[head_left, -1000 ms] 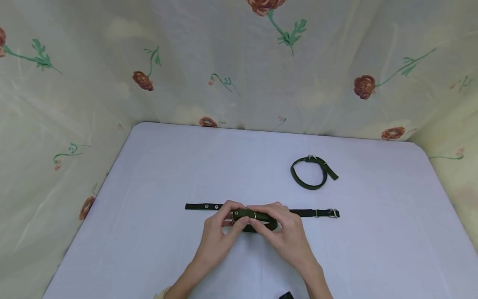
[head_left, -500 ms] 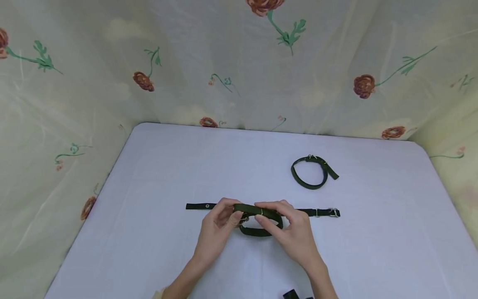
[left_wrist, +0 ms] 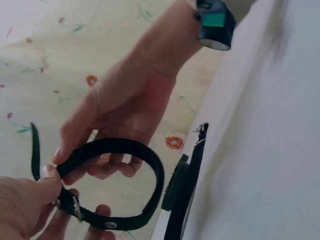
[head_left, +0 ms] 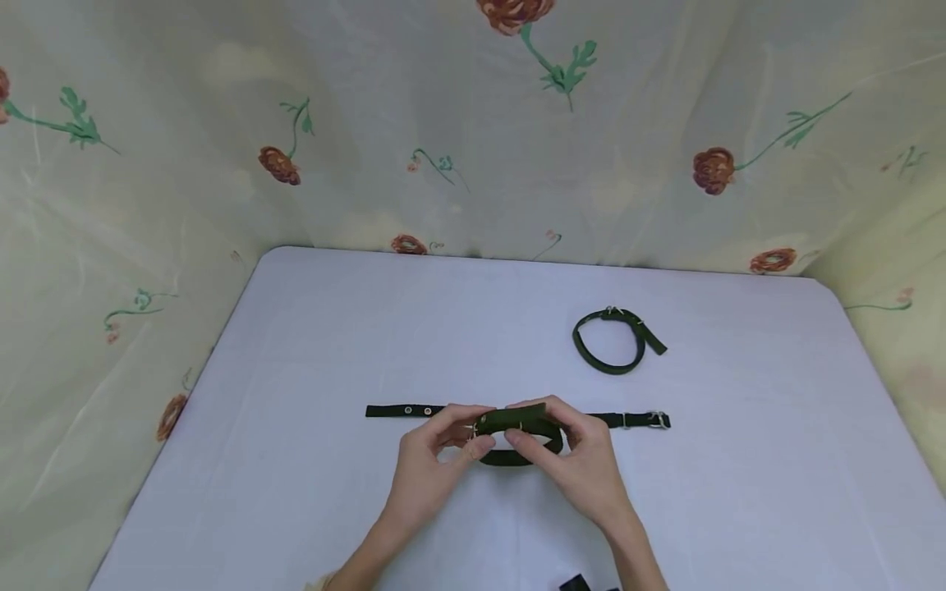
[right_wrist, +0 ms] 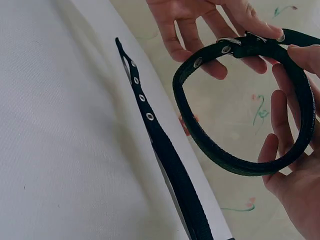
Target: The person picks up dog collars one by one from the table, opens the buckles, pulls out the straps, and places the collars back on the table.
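Both hands hold a dark green buckle collar (head_left: 506, 422) bent into a closed loop over the table. My left hand (head_left: 429, 468) pinches it beside the metal buckle (left_wrist: 77, 208), thumb on the near face and fingers behind. Thumb and forefinger of my right hand (head_left: 580, 460) grip the strap near the thin metal keeper. The strap's free tail (left_wrist: 35, 150) sticks out past the fingertips. Eyelets (right_wrist: 198, 62) show along the band next to the buckle. In the right wrist view the right hand's other fingers spread behind the loop.
Beyond the hands a second dark collar (head_left: 606, 419) lies stretched straight across the white table (head_left: 332, 328), its middle hidden by them. A third green collar (head_left: 616, 370), buckled into a ring, lies farther back on the right. Flower-patterned cloth (head_left: 369, 189) hangs around the table.
My hands have moved slightly apart, and the loop between them shows wider. The strap's tail now points up by the right fingers. The two collars on the table have stayed put.
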Available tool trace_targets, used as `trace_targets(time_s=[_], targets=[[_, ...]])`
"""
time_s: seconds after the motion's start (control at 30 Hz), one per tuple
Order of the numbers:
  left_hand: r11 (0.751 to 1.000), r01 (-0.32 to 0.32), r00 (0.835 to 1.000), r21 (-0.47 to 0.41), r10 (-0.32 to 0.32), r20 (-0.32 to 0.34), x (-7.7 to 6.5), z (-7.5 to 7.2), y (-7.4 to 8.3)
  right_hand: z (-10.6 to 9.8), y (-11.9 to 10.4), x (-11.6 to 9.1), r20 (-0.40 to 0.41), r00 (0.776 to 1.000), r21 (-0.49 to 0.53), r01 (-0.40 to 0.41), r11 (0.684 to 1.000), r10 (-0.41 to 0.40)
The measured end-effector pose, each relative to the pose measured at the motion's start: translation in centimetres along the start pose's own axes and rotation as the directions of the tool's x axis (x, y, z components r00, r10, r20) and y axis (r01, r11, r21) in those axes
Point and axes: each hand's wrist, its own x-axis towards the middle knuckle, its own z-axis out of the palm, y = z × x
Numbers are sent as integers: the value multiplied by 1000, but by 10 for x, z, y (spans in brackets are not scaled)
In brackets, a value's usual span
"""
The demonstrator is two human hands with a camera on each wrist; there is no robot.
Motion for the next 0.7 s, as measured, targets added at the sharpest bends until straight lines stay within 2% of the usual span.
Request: trace_targets(time_s=[0.1,0.17,0.27,0.37,0.47,0.57,0.63,0.7], targets=[[993,-72,995,89,77,-58,-2,3,0,0,-1,-1,15,1000,37,-16,999,16],[982,-122,986,146,137,-93,-2,4,0,1,-2,-1,23,1000,29,-4,1000,3],[944,-217,963,249,249,-106,-3,4,-1,5,-3,-1,31,999,-5,26,1000,-26],[900,-299,936,317,341,-88,-3,4,-2,10,-4,-1,46,998,-21,53,998,-52],[876,-338,920,344,385,-75,-3,4,-2,13,-5,-1,45,997,-17,63,998,-62],[865,-359,910,351,407,-71,-3,3,-3,14,-5,-1,30,997,-14,71,997,-71],[850,-385,897,359,436,-72,-2,3,-4,14,-5,-1,14,997,-22,71,997,-71],[849,-384,896,362,438,-78,-2,3,-3,14,-6,-1,-4,998,-6,66,998,-66]])
